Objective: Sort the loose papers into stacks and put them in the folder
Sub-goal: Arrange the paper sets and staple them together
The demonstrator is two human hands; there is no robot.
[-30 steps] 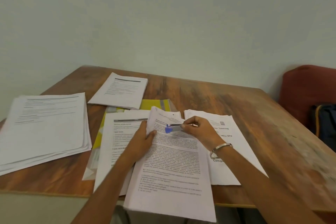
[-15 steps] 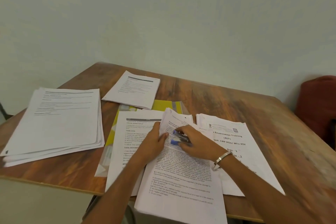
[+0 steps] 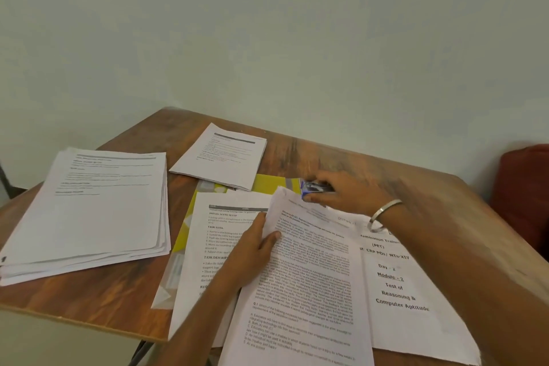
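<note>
My left hand holds the left edge of a printed paper bundle lying in front of me, thumb on top. My right hand grips a small blue stapler just beyond the bundle's top corner. A yellow folder lies under the papers, mostly covered. Beside the bundle are a task-description sheet on the left and a "Reasoning & Computer Aptitude" cover sheet on the right. A thick paper stack sits at the left, and a smaller stack farther back.
The wooden table ends near me at its front edge, with papers hanging over it. A red cushion or seat stands at the right. A pale wall rises behind the table.
My right hand has moved the stapler from the bundle's upper area up and away to past its top corner. The camera view has shifted; the left hand stays on the bundle's edge.
</note>
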